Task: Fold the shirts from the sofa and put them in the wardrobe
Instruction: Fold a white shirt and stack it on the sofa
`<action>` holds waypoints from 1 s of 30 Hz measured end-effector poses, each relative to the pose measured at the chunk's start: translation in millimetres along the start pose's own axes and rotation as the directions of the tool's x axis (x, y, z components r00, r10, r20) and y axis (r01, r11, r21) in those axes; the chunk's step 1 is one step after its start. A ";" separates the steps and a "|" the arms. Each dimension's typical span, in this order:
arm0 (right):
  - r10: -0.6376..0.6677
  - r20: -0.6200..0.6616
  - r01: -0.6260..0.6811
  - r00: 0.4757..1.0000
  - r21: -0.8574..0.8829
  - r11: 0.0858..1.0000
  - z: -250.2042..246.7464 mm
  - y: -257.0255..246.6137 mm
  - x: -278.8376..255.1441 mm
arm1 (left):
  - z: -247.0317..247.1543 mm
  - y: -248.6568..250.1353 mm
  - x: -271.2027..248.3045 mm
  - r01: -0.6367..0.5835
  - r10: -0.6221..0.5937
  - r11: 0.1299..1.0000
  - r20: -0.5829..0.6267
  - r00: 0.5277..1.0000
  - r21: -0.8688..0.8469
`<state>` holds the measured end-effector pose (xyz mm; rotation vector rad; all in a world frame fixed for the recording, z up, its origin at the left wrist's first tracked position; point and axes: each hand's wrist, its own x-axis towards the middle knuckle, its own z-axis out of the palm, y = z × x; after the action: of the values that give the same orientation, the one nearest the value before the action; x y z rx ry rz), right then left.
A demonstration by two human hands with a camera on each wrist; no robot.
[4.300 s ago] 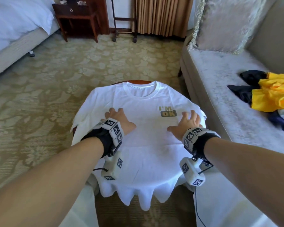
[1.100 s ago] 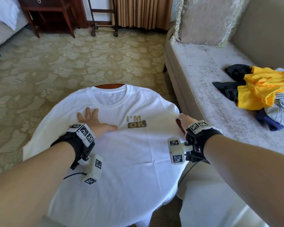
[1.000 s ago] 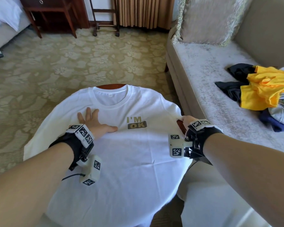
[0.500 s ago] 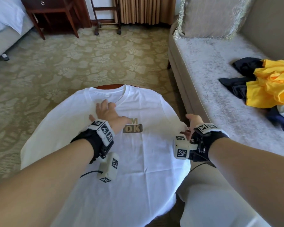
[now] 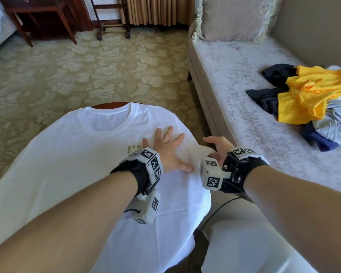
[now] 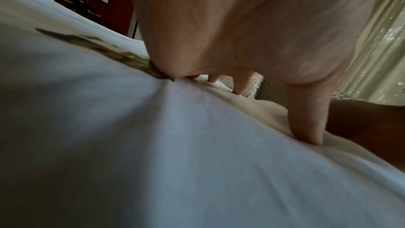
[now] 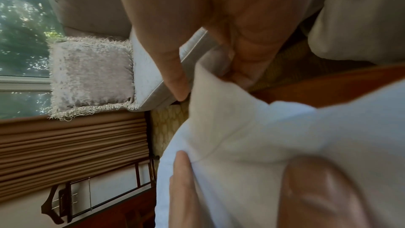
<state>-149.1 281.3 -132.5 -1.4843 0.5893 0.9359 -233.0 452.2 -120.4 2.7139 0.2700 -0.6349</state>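
White shirt (image 5: 71,154) lies face up, spread over the round surface (image 5: 108,105) beside the sofa (image 5: 244,107). Our left hand (image 5: 165,148) lies flat on its chest, fingers straight and splayed, pinning it. Our right hand (image 5: 218,147) pinches the bunched sleeve edge at the shirt's right side. The cloth looks thin, soft, light, likely to slide, so we'd keep the palm down and fold from the sleeve seam. More shirts (image 5: 311,95) wait on the sofa.

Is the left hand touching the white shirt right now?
Touching. The left wrist view shows the left hand with its fingers pressed into the white shirt; the head view shows it spread flat on the shirt.
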 end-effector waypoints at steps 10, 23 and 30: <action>-0.184 -0.225 0.171 0.957 -0.078 0.982 20.5 -28.0 -9.3 | -22.4 -8.8 -1.8 0.018 -0.015 0.945 0.013 1.000 -0.327; -0.835 0.046 0.685 0.548 -0.598 0.416 75.3 1.0 -70.8 | -55.1 -27.8 -9.8 -0.027 -0.286 0.321 -0.124 0.950 -0.947; -0.738 0.281 0.630 0.614 -0.738 0.243 85.5 22.2 -67.8 | -60.8 -30.8 2.0 0.018 -0.456 0.457 -0.216 0.863 -0.889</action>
<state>-222.1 350.6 -84.9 -2.3290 -0.5616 0.3272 -215.1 503.2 -78.8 1.7352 0.8575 0.1117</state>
